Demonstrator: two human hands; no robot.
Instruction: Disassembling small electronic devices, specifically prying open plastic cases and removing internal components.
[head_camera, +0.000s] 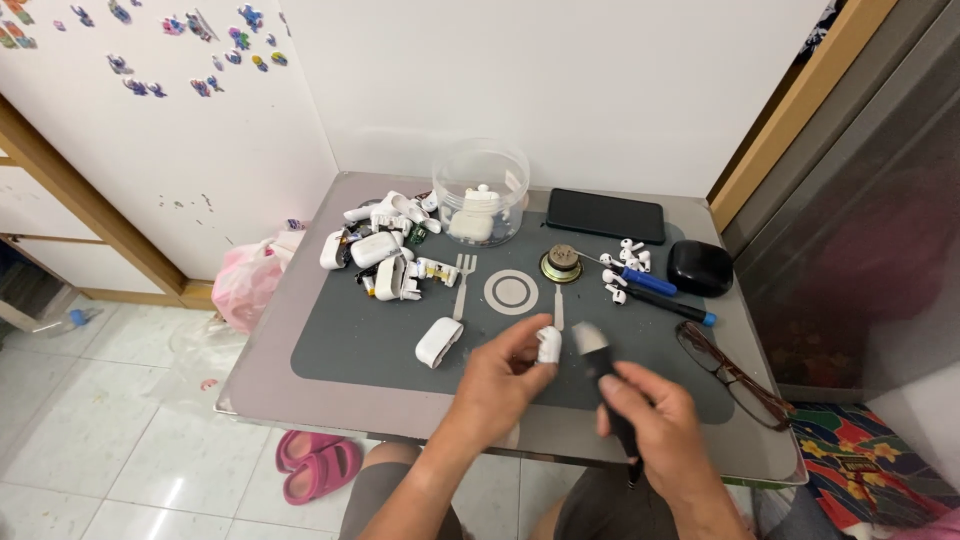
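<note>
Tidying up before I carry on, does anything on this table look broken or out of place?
Yes. A heap of white earbud case parts lies at the mat's back left, opened and pulled apart. Loose earbuds are scattered by the screwdrivers, and the glasses sit near the table's right edge.

The earbud piece (549, 344) pinched in my left hand (497, 385) is white; the tool (606, 375) in my right hand (660, 425) is black with a grey tip. The mat (350, 345) is dark grey with a white ring (511, 292). Far left lies white case scrap (385, 250); right, a blue-handled screwdriver (648, 281), glossy black case (699, 267), brown glasses (730, 375). Pink sandals (318, 465) near left.
</note>
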